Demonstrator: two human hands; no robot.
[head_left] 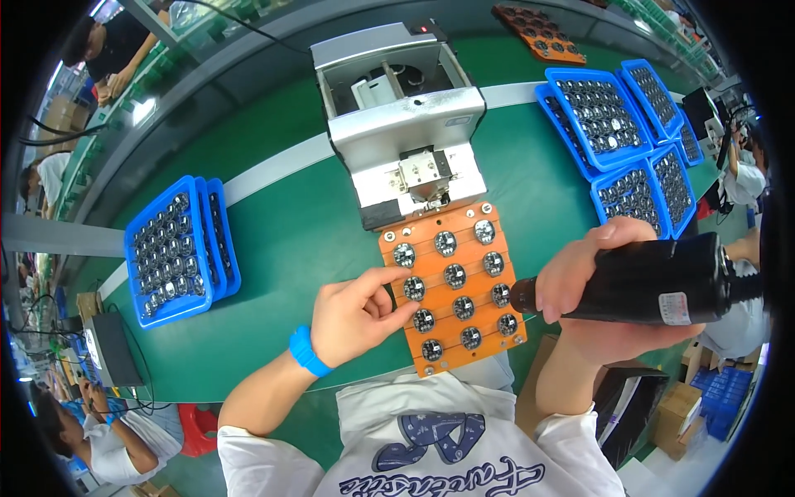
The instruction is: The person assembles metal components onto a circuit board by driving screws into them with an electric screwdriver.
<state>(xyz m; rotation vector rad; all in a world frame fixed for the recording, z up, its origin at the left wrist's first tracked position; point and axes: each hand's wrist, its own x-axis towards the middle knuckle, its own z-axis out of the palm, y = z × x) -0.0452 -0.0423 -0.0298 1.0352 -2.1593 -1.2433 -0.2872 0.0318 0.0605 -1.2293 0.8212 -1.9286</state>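
An orange fixture plate (439, 290) lies in front of me, with round circuit boards in rows on it. My left hand (352, 315) reaches over the plate's left edge, its thumb and index finger at opposite sides of one round circuit board (414, 288) in the left column. My right hand (580, 290) is wrapped round a black electric screwdriver (646, 282), held nearly level in the picture. The tool's narrow end (522, 295) lies over the plate's right edge, beside another circuit board (501, 295). Its bit does not show.
Behind the plate stands a silver machine (406, 124). Stacked blue trays (170, 257) of round parts sit at the left, and more blue trays (600, 120) at the right. Another orange plate (538, 33) lies at the back. Co-workers sit beyond the green bench (273, 257).
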